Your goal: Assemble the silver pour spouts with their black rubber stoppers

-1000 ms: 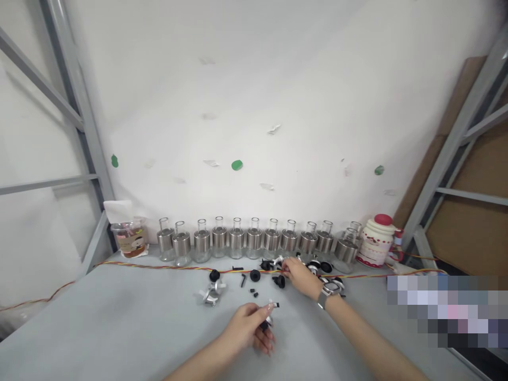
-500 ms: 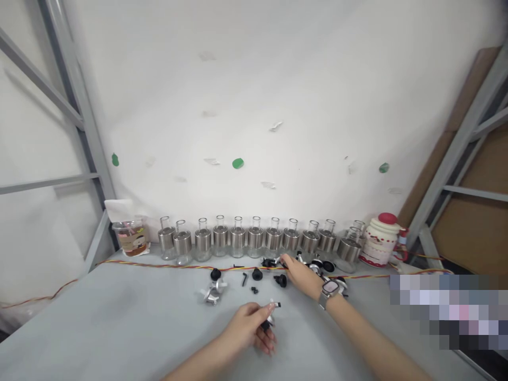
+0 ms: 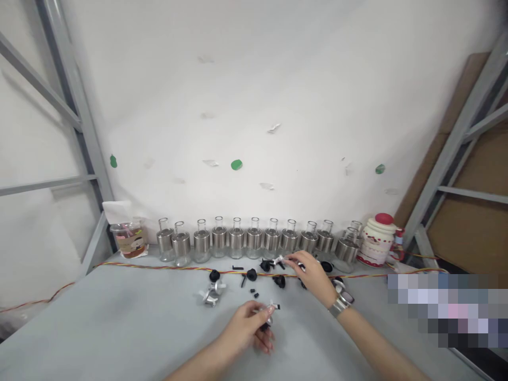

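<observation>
My left hand is closed around a silver pourer cap with a black underside, low over the grey table. A short silver piece with a black tip sticks out past its thumb; the fingers partly hide the cap. Farther back, my right hand, with a watch on its wrist, pinches at a small silver part beside a black fitting. Around the hands lie black stoppers, two tiny black pieces and a pair of silver pourer caps.
Several glass bottles with steel sleeves stand in a row along the white wall. A twisted red-yellow wire crosses the table. A plastic cup stands at the left, a white jar with a red lid at the right.
My right hand has turned, and its fingers now show pinched at the small silver part. A black strip and nearby small pieces have shifted slightly. My left hand keeps its hold.
</observation>
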A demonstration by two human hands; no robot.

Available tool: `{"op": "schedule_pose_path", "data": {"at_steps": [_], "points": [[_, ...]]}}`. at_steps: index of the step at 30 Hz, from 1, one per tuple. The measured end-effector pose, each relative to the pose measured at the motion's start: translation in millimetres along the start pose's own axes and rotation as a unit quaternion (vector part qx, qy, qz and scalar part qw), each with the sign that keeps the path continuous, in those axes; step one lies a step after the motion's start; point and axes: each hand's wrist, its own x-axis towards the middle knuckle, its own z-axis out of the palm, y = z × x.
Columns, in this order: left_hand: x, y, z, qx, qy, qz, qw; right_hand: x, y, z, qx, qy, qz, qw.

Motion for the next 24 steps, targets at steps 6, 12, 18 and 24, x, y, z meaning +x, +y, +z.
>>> {"op": "schedule_pose_path", "data": {"at_steps": [6,12,18,24], "points": [[-3,1,2,-0.012,0.029,0.068,0.997,-25,-28,7,0.181,0.083,0.116,0.973],[-2,-8,2,-0.012,0.033,0.155,0.987,-47,-44,23,0.462,0.002,0.268,0.846],[-6,-12,-3,0.150,0.127,0.215,0.957,-50,-52,18,0.513,-0.071,0.283,0.807],[-24,5,0,0.254,0.116,0.243,0.929,-54,-53,24,0.505,-0.098,0.261,0.817]]}}
